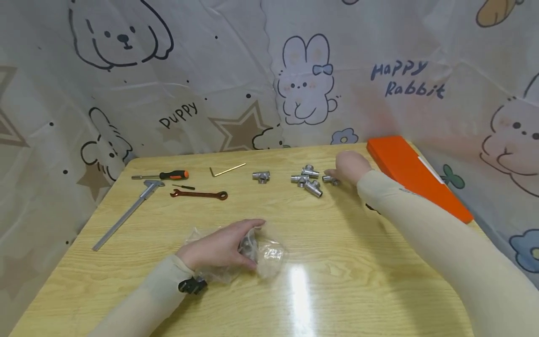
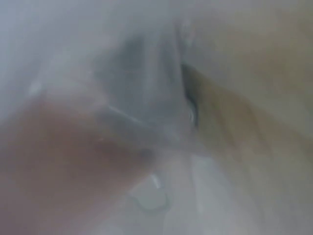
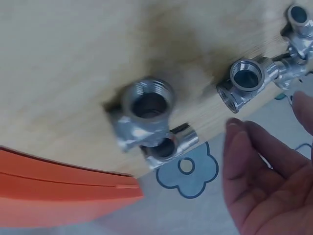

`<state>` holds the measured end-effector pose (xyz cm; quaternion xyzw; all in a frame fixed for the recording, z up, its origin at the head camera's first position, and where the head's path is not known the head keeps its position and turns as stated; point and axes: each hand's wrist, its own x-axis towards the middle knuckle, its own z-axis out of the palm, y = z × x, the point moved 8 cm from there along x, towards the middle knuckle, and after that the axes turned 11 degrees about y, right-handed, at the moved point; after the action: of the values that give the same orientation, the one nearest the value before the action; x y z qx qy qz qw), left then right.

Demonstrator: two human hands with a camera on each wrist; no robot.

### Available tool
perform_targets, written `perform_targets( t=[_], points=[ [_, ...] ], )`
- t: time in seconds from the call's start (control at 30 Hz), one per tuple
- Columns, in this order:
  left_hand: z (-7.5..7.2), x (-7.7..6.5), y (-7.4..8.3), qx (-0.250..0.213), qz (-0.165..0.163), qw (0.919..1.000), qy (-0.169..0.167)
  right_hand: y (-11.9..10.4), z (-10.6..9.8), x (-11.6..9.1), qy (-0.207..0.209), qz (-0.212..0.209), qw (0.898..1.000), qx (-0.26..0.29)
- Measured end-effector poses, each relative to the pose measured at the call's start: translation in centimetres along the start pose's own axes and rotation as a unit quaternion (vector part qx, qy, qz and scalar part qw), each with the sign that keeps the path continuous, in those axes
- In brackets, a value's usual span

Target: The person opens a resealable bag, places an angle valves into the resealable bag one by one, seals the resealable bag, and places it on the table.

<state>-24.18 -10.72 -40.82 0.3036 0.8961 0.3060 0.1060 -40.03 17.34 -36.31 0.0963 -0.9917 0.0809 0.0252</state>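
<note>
My left hand [image 1: 216, 245] grips a clear plastic bag [image 1: 271, 255] near the front of the table, thumb and fingers around it. Something grey and metallic shows through the plastic; its kind cannot be made out. The left wrist view is blurred, with the bag [image 2: 146, 73] filling much of it. At the back right, my right hand [image 1: 353, 166] is over a metal tee fitting [image 1: 330, 179]. In the right wrist view its fingers are bent loosely, thumb apart, with nothing between them. Several threaded tee fittings [image 3: 244, 81] lie close by, some touching in a cluster [image 1: 311, 180].
A lone tee fitting [image 1: 262, 177] lies at the back middle. Leftward are a hex key [image 1: 227, 170], a wrench [image 1: 200, 194], a nut driver [image 1: 172, 175], a small screwdriver [image 1: 184, 186] and a caliper [image 1: 128, 215]. An orange case [image 1: 414, 175] lies along the right edge; a printed curtain hangs behind.
</note>
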Motion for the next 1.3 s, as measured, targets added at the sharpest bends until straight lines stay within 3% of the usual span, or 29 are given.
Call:
perform_targets(
  t=[0.23,0.53,0.67,0.83,0.9,1.1,1.2,1.3],
  points=[
    [0.1,-0.1,0.0,-0.003,-0.001,1.0,-0.004,-0.7,1.9,2.5,-0.08,0.046,0.994,-0.056],
    [0.5,-0.1,0.0,0.005,-0.008,0.9999,-0.012,-0.1,3.3,3.6,-0.138,0.079,0.985,-0.068],
    [0.5,-0.1,0.0,0.005,-0.009,0.9999,-0.012,-0.1,3.5,3.9,-0.167,0.053,0.978,-0.109],
    [0.0,-0.1,-0.2,0.007,-0.01,0.9999,-0.005,-1.0,2.2,3.1,-0.168,-0.019,0.974,-0.152],
    [0.0,-0.2,-0.2,0.009,-0.013,0.9999,-0.005,-1.5,1.2,2.4,-0.154,-0.03,0.978,-0.139],
    [0.3,-0.1,-0.2,0.007,-0.01,0.9999,-0.009,-2.7,-2.2,-1.2,-0.117,-0.011,0.993,-0.006],
    [0.3,0.0,-0.2,0.007,-0.009,0.9999,-0.006,-4.3,-3.3,-3.3,-0.091,-0.038,0.994,0.056],
    [0.2,0.0,-0.1,0.009,-0.007,0.9999,-0.003,-6.2,-3.4,-5.8,-0.07,-0.074,0.986,0.129]
  ],
)
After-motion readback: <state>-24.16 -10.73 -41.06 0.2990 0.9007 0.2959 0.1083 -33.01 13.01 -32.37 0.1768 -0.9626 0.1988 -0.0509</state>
